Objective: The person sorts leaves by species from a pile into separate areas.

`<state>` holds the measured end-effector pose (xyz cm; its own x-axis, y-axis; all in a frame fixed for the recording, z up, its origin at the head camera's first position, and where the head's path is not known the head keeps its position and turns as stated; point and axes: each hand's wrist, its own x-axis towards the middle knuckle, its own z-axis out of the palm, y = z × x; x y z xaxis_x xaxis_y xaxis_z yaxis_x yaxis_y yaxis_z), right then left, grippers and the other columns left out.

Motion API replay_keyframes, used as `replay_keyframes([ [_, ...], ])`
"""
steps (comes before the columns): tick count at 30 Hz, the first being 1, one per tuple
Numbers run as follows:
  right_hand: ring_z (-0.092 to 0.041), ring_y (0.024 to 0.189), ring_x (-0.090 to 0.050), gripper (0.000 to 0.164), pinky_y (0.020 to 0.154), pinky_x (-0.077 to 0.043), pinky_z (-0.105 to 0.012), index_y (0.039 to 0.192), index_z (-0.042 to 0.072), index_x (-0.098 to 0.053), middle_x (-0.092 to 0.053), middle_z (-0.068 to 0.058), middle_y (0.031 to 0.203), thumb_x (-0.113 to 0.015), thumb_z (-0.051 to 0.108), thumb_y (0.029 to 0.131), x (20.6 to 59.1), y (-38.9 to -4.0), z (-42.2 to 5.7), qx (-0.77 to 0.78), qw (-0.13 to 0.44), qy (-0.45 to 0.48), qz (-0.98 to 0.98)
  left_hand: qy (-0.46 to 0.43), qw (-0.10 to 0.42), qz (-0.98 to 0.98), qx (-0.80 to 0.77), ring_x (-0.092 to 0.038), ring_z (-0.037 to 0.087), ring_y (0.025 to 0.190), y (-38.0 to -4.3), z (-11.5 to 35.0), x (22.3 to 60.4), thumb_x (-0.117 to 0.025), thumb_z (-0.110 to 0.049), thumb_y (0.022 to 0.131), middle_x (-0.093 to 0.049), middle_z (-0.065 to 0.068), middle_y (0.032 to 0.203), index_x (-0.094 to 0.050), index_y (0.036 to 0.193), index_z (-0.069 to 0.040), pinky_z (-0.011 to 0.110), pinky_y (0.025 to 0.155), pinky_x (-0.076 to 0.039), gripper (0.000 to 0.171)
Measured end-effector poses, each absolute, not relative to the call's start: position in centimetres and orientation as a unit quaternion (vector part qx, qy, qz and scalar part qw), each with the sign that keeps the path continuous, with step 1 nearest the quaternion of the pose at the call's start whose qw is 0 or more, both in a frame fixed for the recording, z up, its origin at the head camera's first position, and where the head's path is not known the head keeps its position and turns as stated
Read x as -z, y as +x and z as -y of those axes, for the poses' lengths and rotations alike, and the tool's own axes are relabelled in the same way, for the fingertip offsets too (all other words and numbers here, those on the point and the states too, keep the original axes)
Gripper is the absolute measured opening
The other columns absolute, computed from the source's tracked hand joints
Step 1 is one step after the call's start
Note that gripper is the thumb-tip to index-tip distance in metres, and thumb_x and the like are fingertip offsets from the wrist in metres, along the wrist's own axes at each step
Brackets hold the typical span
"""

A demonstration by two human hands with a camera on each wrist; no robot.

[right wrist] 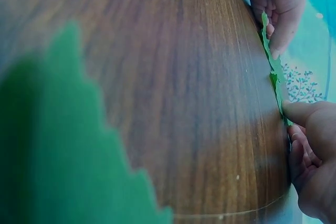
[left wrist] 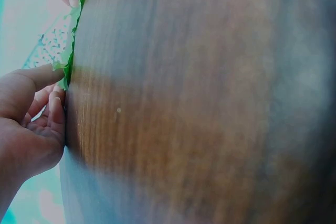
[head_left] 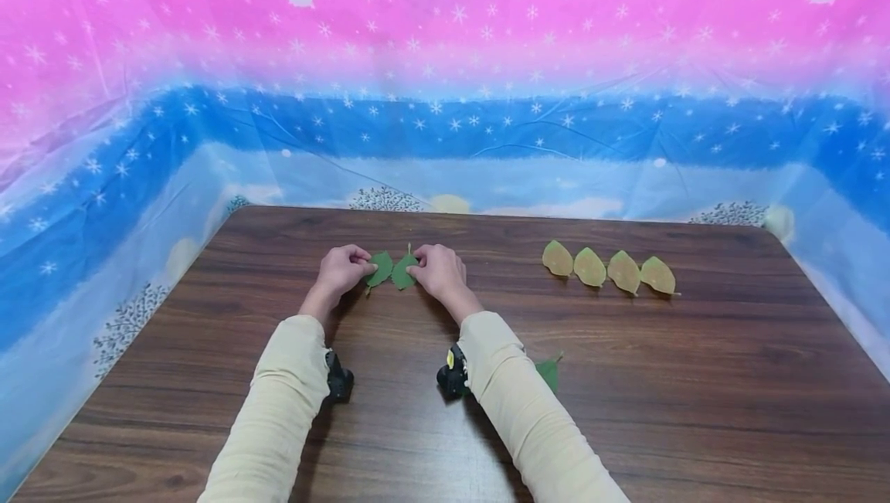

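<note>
Two green leaves lie side by side near the far edge of the table, their inner edges close together. My left hand (head_left: 342, 270) pinches the outer edge of the left green leaf (head_left: 380, 269), its stem pointing toward me. On the other side my right hand (head_left: 439, 271) pinches the right green leaf (head_left: 402, 274), whose stem points away. Seen from the left wrist, the thumb of the left hand (left wrist: 32, 116) lies over the leaf edge. The right wrist view shows the right hand (right wrist: 315, 153) with its thumb on the other leaf (right wrist: 278, 90).
Several yellow-green leaves (head_left: 589, 266) form a row at the far right of the brown wooden table (head_left: 695, 387). Another green leaf (head_left: 548, 372) lies beside my right forearm, partly hidden by it; a serrated green leaf (right wrist: 89, 150) looms blurred in the right wrist view.
</note>
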<state>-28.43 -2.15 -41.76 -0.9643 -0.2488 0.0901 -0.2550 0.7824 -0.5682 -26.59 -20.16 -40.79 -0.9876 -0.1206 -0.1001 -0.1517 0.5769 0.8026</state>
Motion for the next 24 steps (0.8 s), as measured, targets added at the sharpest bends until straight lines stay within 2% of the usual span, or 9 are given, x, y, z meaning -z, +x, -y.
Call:
replay_keyframes([
  [13, -0.016, 0.087, -0.061, 0.033, 0.075, -0.048, -0.034, 0.122, 0.011, -0.068, -0.067, 0.001, 0.095, -0.066, 0.028, 0.094, 41.5, -28.8, 1.9, -0.318, -0.014, 0.125, 0.940, -0.080, 0.017, -0.890, -0.449, -0.053, 0.025, 0.091, -26.6, 20.1, 40.6, -0.065, -0.008, 0.092, -0.059, 0.012, 0.098, -0.062, 0.109, 0.006, 0.033, 0.077, -0.045, 0.022],
  [18, -0.015, 0.084, -0.058, 0.035, 0.072, -0.047, -0.031, 0.125, 0.009, -0.065, -0.065, 0.000, 0.092, -0.064, 0.027, 0.095, 41.3, -28.9, 1.7, -0.319, -0.034, 0.139, 0.937, -0.084, 0.019, -0.889, -0.451, -0.053, 0.026, 0.091, -26.6, 20.1, 40.6, -0.065, -0.008, 0.092, -0.059, 0.012, 0.098, -0.061, 0.110, 0.006, 0.034, 0.079, -0.045, 0.023],
  [20, -0.015, 0.085, -0.058, 0.037, 0.072, -0.046, -0.030, 0.127, 0.008, -0.063, -0.064, -0.001, 0.094, -0.063, 0.027, 0.095, 41.0, -28.8, 1.6, -0.318, -0.048, 0.145, 0.936, -0.084, 0.020, -0.888, -0.452, -0.053, 0.026, 0.092, -26.6, 20.1, 40.7, -0.065, -0.008, 0.092, -0.059, 0.013, 0.099, -0.061, 0.110, 0.006, 0.034, 0.079, -0.045, 0.023],
  [24, -0.019, 0.096, -0.058, 0.042, 0.081, -0.048, -0.032, 0.133, 0.004, -0.057, -0.064, -0.008, 0.108, -0.061, 0.023, 0.096, 40.3, -28.5, 1.6, -0.324, -0.090, 0.161, 0.928, -0.085, 0.019, -0.889, -0.449, -0.053, 0.026, 0.092, -26.5, 20.2, 40.7, -0.065, -0.008, 0.092, -0.059, 0.013, 0.099, -0.061, 0.110, 0.006, 0.034, 0.079, -0.045, 0.024],
])
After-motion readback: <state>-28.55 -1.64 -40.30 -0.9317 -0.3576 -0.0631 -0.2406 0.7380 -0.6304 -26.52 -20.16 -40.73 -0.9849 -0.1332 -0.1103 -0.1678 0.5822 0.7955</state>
